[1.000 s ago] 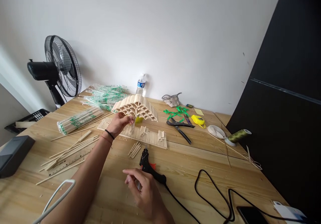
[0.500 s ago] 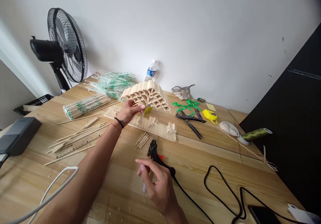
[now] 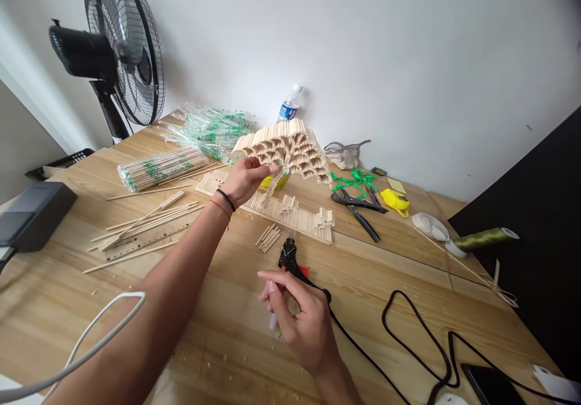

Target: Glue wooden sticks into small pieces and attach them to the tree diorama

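Note:
My left hand (image 3: 247,181) is closed on a model made of wooden sticks (image 3: 284,141), with a wide, stepped canopy and a narrow trunk. It holds the model above a flat stick base (image 3: 304,223) that carries small stacked blocks. My right hand (image 3: 302,314) hovers nearer to me with thumb and fingers pinched together; whether anything is between them is hidden. Just beyond it a black glue gun (image 3: 288,256) lies on the table. A translucent glue stick (image 3: 273,321) shows under the right fingers. Short cut sticks (image 3: 269,237) lie left of the gun's nozzle.
Long sticks and a ruler (image 3: 145,240) lie at left, near bagged sticks (image 3: 161,167). A fan (image 3: 122,48) and water bottle (image 3: 289,103) stand behind. Pliers (image 3: 361,214), a yellow tape measure (image 3: 396,201) and a green thread spool (image 3: 485,241) lie right. Black cable (image 3: 408,326) crosses the front right.
The camera view has shifted, so the scene sits farther right and higher in the picture. Both hands keep nearly the same pose, and the model stays in my left hand.

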Demonstrator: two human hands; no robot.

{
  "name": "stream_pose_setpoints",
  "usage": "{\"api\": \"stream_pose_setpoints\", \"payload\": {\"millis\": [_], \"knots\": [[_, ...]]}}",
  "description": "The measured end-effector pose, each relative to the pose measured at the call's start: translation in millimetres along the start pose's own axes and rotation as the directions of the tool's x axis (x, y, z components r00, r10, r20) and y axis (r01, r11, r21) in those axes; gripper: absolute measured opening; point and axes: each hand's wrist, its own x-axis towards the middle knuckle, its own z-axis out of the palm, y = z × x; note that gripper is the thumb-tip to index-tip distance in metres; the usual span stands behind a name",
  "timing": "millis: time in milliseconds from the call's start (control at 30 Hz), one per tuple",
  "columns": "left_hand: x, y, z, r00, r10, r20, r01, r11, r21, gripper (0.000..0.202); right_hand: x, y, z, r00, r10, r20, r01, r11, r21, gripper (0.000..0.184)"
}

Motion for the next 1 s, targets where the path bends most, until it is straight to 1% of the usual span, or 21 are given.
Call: {"api": "stream_pose_setpoints", "payload": {"millis": [100, 233, 367, 567, 700, 767, 933, 1000], "knots": [[0, -2, -2.2, 1.0, 0.002, 0.0, -0.002, 0.998, -0.058, 0.053, 0, 0, -1, 1.0, 0.003, 0.002, -0.003, 1.0, -0.008, 0.023], [1, -5, -1.3, 1.0, -0.001, 0.002, 0.002, 0.994, -0.105, 0.054, 1, -5, -3, 0.999, 0.022, 0.032, -0.021, 0.999, -0.043, 0.022], [-1, -7, 2.8, 0.999, -0.027, -0.033, 0.02, 0.981, -0.192, 0.05, 2, -8, -4, 0.999, 0.038, 0.032, -0.036, 0.998, -0.059, 0.022], [-4, -6, 9.1, 0.993, -0.074, -0.093, 0.042, 0.95, -0.308, 0.043, 2, -6, -3, 0.998, 0.047, 0.034, -0.045, 0.998, -0.053, 0.022], [-5, -3, 8.9, 0.988, -0.115, -0.102, 0.078, 0.947, -0.31, 0.041, 3, -6, -4, 0.998, 0.056, 0.043, -0.054, 0.997, -0.047, 0.022], [-4, -4, 7.0, 0.991, -0.106, -0.077, 0.079, 0.954, -0.29, 0.041, 3, -6, -4, 0.997, 0.057, 0.045, -0.055, 0.997, -0.045, 0.022], [3, -10, -2.8, 0.999, -0.038, 0.01, 0.039, 0.993, -0.111, 0.048, 3, -6, -4, 0.995, 0.077, 0.059, -0.074, 0.996, -0.049, 0.023], [6, -12, -6.9, 0.999, -0.029, 0.022, 0.031, 0.996, -0.085, 0.051, 2, -6, -4, 0.994, 0.088, 0.063, -0.085, 0.995, -0.046, 0.023]]}}
